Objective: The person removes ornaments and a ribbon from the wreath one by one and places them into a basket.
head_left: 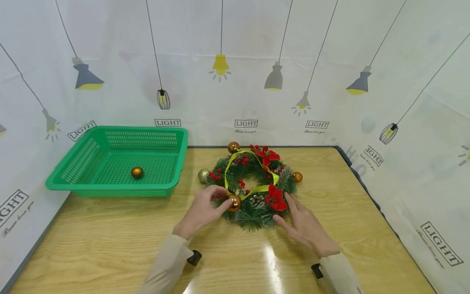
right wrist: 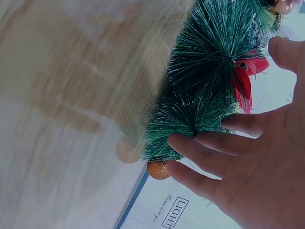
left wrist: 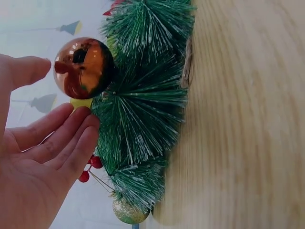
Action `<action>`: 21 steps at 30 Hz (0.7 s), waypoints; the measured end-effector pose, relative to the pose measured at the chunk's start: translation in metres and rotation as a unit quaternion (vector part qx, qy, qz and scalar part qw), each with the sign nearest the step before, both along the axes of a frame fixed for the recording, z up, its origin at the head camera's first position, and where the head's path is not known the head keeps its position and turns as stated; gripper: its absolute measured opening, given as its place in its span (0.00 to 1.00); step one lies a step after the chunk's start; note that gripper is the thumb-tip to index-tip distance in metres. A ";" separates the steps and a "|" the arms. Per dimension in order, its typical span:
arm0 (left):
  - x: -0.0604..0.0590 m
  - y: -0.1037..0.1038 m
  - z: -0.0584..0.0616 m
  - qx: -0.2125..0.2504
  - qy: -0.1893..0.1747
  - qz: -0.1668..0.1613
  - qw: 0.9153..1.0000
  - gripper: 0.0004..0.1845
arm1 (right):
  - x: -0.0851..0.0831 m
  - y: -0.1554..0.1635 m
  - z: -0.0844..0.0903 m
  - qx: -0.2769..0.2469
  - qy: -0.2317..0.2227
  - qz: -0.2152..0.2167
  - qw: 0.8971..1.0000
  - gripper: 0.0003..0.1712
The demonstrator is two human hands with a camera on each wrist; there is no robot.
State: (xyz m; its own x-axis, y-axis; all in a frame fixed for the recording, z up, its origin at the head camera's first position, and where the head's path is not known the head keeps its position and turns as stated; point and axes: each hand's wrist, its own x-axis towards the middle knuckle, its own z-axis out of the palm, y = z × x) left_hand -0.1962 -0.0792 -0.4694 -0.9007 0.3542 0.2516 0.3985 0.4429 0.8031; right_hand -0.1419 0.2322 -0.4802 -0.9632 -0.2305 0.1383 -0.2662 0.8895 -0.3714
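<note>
Hands come first, nearest the camera: the left hand (head_left: 201, 212) reaches to a shiny copper bauble (head_left: 234, 203) on the near rim of the wreath (head_left: 253, 183), thumb and fingers loosely spread on either side of the ball, not closed round it; the left wrist view shows a gap between the fingertips (left wrist: 71, 121) and the ball. The right hand (head_left: 306, 226) lies open, straight fingers resting against the wreath's near right needles beside a red flower (head_left: 276, 198). The wreath lies flat on the wooden table (head_left: 110, 241). Farther left stands a green basket (head_left: 73, 179), holding another copper bauble (head_left: 137, 172).
</note>
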 end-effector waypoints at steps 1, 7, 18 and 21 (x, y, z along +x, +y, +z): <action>0.001 0.001 0.000 -0.002 0.000 -0.003 1.000 0.16 | 0.000 0.000 0.000 0.000 0.000 0.000 1.000 0.47; 0.005 0.005 -0.003 -0.022 0.001 -0.009 1.000 0.19 | 0.000 -0.001 -0.001 0.003 -0.004 -0.003 1.000 0.47; 0.007 0.011 -0.004 -0.045 -0.002 -0.010 0.999 0.23 | 0.001 0.001 -0.001 0.003 -0.009 -0.003 1.000 0.47; 0.007 0.012 -0.003 -0.045 0.004 -0.006 0.999 0.23 | 0.001 0.001 0.000 0.002 -0.011 -0.004 1.000 0.47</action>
